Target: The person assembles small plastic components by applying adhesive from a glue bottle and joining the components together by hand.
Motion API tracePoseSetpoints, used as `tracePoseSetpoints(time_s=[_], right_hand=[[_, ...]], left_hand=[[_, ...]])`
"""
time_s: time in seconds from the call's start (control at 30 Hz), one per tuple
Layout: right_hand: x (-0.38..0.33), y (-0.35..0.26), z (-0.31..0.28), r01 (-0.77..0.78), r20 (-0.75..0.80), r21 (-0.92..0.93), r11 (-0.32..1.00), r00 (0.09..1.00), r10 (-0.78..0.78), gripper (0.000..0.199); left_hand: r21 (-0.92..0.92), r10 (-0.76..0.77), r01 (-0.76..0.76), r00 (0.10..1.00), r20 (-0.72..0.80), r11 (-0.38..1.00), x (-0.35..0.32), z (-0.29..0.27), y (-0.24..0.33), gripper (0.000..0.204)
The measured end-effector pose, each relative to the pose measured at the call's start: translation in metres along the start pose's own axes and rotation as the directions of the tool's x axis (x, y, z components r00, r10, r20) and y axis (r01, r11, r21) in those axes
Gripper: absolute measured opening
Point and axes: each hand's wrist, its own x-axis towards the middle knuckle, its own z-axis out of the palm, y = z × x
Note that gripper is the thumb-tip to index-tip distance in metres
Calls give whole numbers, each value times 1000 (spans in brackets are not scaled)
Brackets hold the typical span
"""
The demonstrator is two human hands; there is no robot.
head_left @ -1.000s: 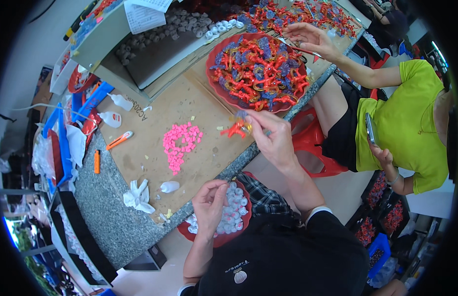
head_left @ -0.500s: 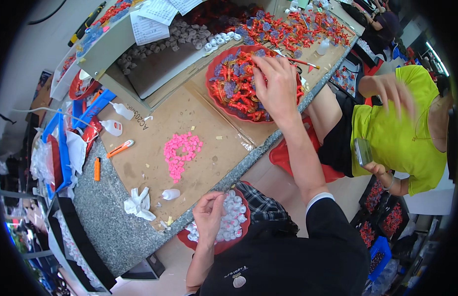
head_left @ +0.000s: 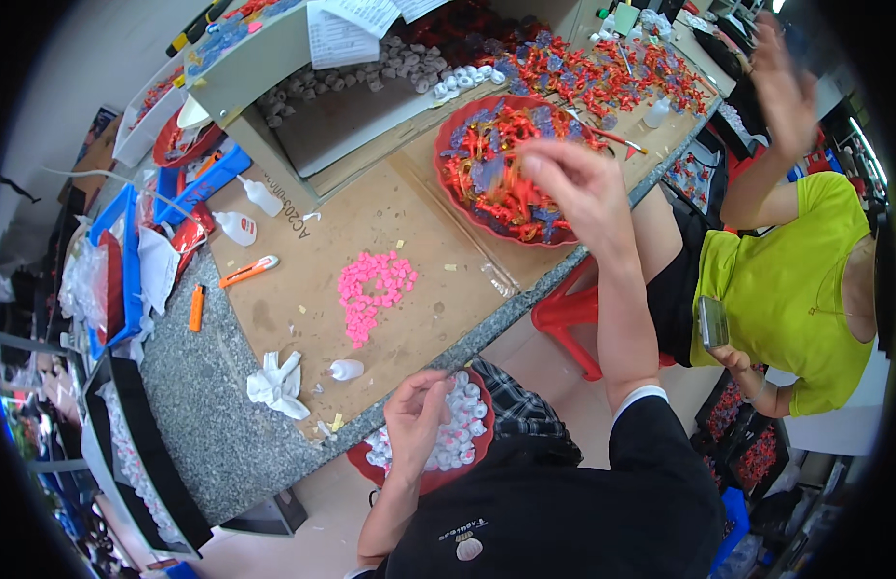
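The right hand (head_left: 597, 198) is over the scalloped red plastic bowl (head_left: 472, 222) at the far right of the scene, thumb and forefinger brought near each other; the tips are blurred, so I cannot tell whether they pinch anything. That bowl is heaped with glossy red, purple and yellow plastic figures (head_left: 477, 198), and it rests on the grey speckled stone surface (head_left: 202, 405), close to its right edge. The left hand (head_left: 414, 415) is curled with thumb and forefinger pressed together, in front of a second red plastic bowl (head_left: 486, 439) full of small white pieces (head_left: 462, 425), just off the near edge; anything between those fingertips is too small to tell. Left of the hands, small bright pink pieces (head_left: 356, 299) lie in a loose cluster on a flat brown cardboard sheet (head_left: 429, 309). Nearer, a small white plastic bottle (head_left: 347, 370) lies on its side, with crumpled white material (head_left: 277, 384) to its left
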Motion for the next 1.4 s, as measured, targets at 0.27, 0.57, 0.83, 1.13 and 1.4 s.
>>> tracePoseSetpoints(time_s=[0.27, 0.57, 0.83, 1.13, 1.4], right_hand=[[-94, -13, 15, -80, 582, 142, 987, 813, -17, 16], [-122, -2, 19, -174, 650, 109, 979, 757, 62, 45], [-142, 7, 15, -566, 650, 255, 784, 701, 295, 43], [-141, 3, 17, -782, 683, 302, 545, 577, 449, 38], [-143, 2, 24, -700, 653, 220, 679, 623, 430, 33]], left_hand=[[83, 117, -129, 984, 134, 988, 11, 10, 19, 30], [396, 255, -229, 967, -13, 889, 2, 20, 8, 18], [368, 200, -176, 979, -28, 913, -1, 17, 16, 15], [169, 9, -29, 993, 120, 985, 0, 11, 15, 20], [-69, -302, 325, 924, 233, 943, 4, 4, 15, 25]])
